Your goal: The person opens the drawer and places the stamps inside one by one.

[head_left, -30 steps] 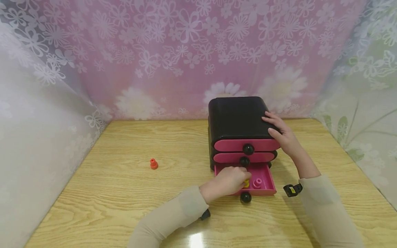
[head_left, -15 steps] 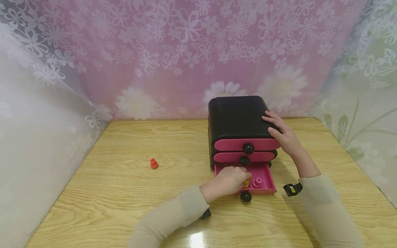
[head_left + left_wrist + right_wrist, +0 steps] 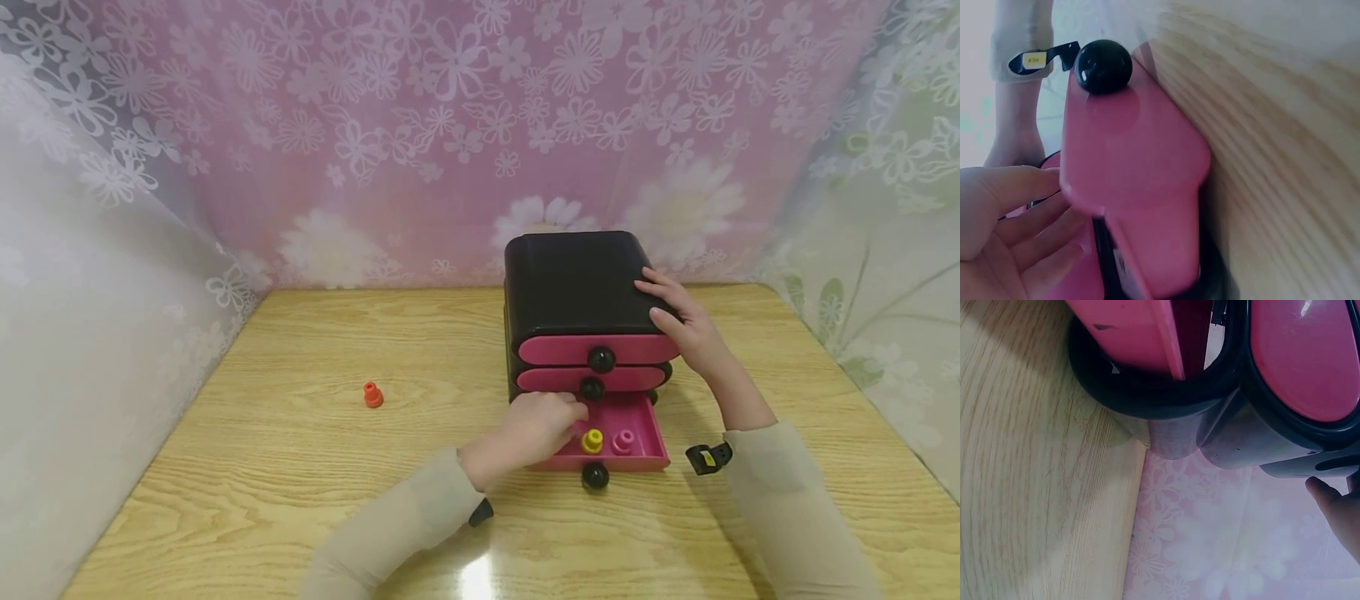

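Note:
A black mini drawer cabinet (image 3: pixel 577 283) with pink fronts stands on the table, its bottom drawer (image 3: pixel 645 421) pulled out. In that drawer sit a yellow stepped peg (image 3: pixel 592 442) with a hollow top and a similar pink peg (image 3: pixel 623 442). My left hand (image 3: pixel 536 427) is over the drawer's left part, just left of the yellow peg. In the left wrist view its fingers (image 3: pixel 1035 234) reach in behind the pink drawer front (image 3: pixel 1129 150); no held thing shows, and the fingertips are partly hidden. My right hand (image 3: pixel 690 329) rests on the cabinet's right top edge, fingers spread.
A red-orange stepped peg (image 3: pixel 372 395) stands alone on the wooden table (image 3: pixel 300 467), left of the cabinet. The upper two drawers, with round black knobs (image 3: pixel 601 360), are closed. Floral curtains (image 3: pixel 420 167) border the table at the back and sides.
My left hand has let go of the yellow peg and moved left and slightly back within the drawer, leaving that peg in full sight. The right hand stays on the cabinet.

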